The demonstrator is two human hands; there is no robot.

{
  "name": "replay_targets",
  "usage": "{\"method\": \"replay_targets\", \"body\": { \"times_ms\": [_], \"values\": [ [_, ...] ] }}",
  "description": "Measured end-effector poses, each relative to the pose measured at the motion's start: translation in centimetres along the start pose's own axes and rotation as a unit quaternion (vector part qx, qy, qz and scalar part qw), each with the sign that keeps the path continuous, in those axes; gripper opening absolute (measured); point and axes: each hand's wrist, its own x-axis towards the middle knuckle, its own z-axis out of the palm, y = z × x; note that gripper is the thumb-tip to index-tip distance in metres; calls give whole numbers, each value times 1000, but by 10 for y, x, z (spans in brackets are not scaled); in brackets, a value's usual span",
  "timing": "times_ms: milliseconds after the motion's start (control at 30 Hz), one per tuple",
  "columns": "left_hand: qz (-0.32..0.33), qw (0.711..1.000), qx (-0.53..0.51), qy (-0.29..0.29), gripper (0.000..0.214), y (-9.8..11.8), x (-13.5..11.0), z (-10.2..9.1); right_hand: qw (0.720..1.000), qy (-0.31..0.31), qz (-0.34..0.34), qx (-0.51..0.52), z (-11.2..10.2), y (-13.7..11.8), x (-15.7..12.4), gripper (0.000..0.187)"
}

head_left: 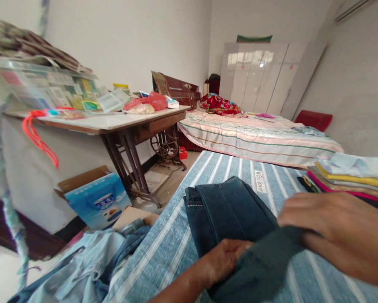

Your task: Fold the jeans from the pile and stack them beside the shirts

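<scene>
A pair of dark blue jeans (233,206), partly folded, lies on a bed with a blue and white striped cover (170,235). My left hand (222,256) is closed on the jeans at their near side, its fingertips partly hidden by the cloth. My right hand (337,231), smeared by motion, grips a raised dark part of the jeans and holds it above the bed. This lifted part hangs between my two hands and is blurred.
A stack of folded clothes (353,179) sits at the right. Loose light blue clothes (84,265) lie at lower left, near a blue carton (100,202). A cluttered sewing-machine table (110,121) stands along the left wall. Behind are another bed (255,141) and a white wardrobe (258,80).
</scene>
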Motion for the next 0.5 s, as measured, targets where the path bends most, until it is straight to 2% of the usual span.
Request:
{"method": "replay_targets", "body": {
  "times_ms": [33,100,167,233,367,433,500],
  "values": [
    [-36,994,-101,35,67,-2,-1,-3,995,-92,12,20,-4,6,32,18],
    [-94,951,-285,79,71,-6,-1,-11,974,-212,50,67,-2,22,94,12],
    [-104,904,-403,97,74,-8,-4,-20,949,-283,75,118,15,41,146,8],
    [-84,878,-452,134,74,-11,-8,-28,928,-322,118,146,44,55,186,12],
    [-89,866,-443,216,60,-21,-11,-35,904,-358,141,188,116,61,228,30],
    [-107,860,-428,256,51,-30,-8,-36,891,-376,141,212,147,59,235,35],
    [-123,853,-407,303,43,-40,-5,-39,881,-389,138,230,167,58,238,35]
  ]
}}
